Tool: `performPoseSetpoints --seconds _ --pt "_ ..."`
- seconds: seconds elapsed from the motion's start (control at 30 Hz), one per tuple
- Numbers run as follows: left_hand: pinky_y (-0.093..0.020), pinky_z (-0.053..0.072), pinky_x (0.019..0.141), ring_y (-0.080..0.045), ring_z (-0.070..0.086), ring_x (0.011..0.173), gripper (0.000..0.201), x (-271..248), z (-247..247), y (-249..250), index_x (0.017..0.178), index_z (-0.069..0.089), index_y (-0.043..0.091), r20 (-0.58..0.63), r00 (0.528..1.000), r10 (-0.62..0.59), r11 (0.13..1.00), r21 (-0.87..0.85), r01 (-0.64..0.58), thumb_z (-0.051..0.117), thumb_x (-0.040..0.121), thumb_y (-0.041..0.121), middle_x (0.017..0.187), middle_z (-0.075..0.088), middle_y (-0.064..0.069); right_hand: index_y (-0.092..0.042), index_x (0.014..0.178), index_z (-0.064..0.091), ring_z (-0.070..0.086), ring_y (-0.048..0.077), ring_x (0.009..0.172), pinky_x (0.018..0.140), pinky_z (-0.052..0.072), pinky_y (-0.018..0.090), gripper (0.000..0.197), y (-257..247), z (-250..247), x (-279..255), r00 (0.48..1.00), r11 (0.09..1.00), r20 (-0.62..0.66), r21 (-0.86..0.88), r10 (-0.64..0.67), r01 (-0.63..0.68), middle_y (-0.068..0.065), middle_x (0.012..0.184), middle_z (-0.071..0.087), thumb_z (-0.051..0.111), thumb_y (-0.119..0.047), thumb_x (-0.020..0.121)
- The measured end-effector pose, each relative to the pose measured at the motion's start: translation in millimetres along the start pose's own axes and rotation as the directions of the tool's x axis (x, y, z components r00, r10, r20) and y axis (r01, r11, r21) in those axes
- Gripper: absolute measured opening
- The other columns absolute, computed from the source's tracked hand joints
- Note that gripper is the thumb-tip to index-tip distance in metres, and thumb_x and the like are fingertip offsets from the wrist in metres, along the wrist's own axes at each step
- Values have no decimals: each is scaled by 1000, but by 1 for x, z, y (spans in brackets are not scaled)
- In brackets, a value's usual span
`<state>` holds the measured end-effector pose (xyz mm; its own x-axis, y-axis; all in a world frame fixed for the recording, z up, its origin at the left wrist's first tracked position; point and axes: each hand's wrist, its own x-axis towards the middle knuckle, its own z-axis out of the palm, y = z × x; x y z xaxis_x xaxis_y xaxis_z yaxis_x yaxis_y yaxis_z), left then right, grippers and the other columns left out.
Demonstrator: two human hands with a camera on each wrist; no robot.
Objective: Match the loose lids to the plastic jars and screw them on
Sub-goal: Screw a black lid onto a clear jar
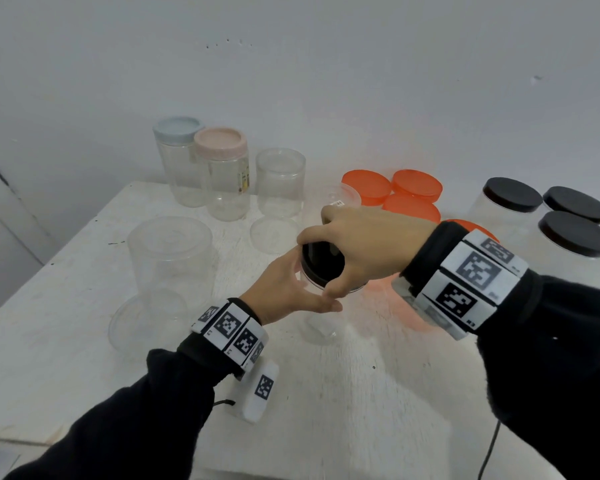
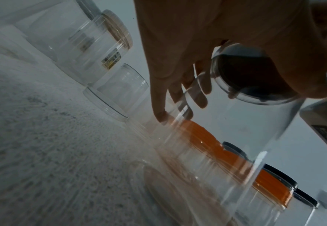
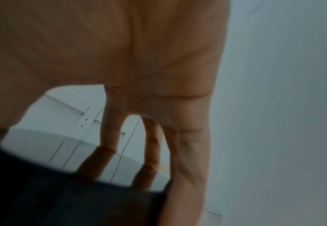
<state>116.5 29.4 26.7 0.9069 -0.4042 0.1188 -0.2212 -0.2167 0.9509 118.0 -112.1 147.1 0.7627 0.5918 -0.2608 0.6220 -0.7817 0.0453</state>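
Observation:
A clear plastic jar (image 1: 321, 323) stands in the middle of the white table (image 1: 84, 323), with a black lid (image 1: 321, 268) on its mouth. My left hand (image 1: 302, 285) grips the jar just under the rim, thumb in front and fingers round the far side. My right hand (image 1: 340, 258) comes from above, its thumb and fingers curled round the lid's edge. The left wrist view shows the jar (image 2: 245, 137) from below, the black lid (image 2: 251, 79) at its top and my left fingers (image 2: 158, 107) against the wall. Across the bottom of the right wrist view runs the blurred lid (image 3: 62, 191).
A large clear jar (image 1: 170, 271) stands at the left and a smaller clear one (image 1: 279, 181) behind it. Jars with a blue lid (image 1: 178, 128) and a pink lid (image 1: 220, 142) stand at the back. Orange lids (image 1: 417, 185) sit behind my right hand; black-lidded jars (image 1: 575, 233) crowd the right.

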Motion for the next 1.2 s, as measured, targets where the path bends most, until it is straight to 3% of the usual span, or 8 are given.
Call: performPoseSetpoints --seconds 0.17,0.33,0.47,0.6,0.67,0.8,0.97,1.2 --pt "-15 47 84 3 59 100 62 2 -6 0 103 55 35 88 996 -17 999 -32 20 87 54 13 100 64 15 -40 129 44 45 18 98 81 47 32 69 4 -1 -6 989 985 74 123 -132 122 -6 117 36 78 -32 70" --pt "-16 46 87 7 58 98 58 3 -6 2 99 56 39 132 991 -25 999 -19 28 84 50 22 96 64 22 -40 127 48 40 16 106 87 46 35 69 5 -2 -9 976 974 104 139 -193 178 -9 126 33 78 -21 69" --pt "-21 47 90 4 58 101 58 3 -6 4 98 57 42 143 989 -29 999 -28 34 81 45 37 97 64 24 -39 127 49 40 16 107 86 46 32 68 6 -4 -8 975 974 112 140 -192 176 -8 128 33 77 -17 69" --pt "-27 46 97 -2 56 109 61 2 -3 5 103 55 52 146 989 -7 999 -31 11 81 49 37 108 61 18 -40 127 48 44 17 105 86 47 33 69 8 -1 -8 980 971 106 189 -169 147 -9 124 34 79 -19 68" --pt "-28 46 97 -4 56 110 63 1 -3 3 105 54 49 138 990 -9 999 -38 14 81 49 36 110 61 15 -41 127 47 44 16 104 86 46 32 70 7 -2 -8 984 975 100 182 -150 130 -9 124 34 79 -23 68" --pt "-18 46 91 0 57 107 67 1 -2 1 107 51 42 104 994 -15 999 -41 20 82 48 37 109 62 14 -42 128 45 46 15 101 82 46 28 71 4 -4 -6 990 989 87 108 -114 105 -6 121 39 79 -34 67" --pt "-11 44 82 3 58 102 62 0 2 0 107 52 35 75 997 6 999 -38 -3 83 56 21 106 64 11 -43 128 42 49 15 94 80 49 31 69 2 -2 -8 998 996 39 68 -56 53 -6 112 44 74 -47 68" --pt "-10 44 81 4 59 98 63 -2 5 1 105 52 34 43 999 30 999 -41 -28 80 49 37 102 64 13 -38 126 45 47 15 81 59 37 21 66 0 3 -9 999 1000 -46 16 -19 19 -4 99 43 70 -54 68"
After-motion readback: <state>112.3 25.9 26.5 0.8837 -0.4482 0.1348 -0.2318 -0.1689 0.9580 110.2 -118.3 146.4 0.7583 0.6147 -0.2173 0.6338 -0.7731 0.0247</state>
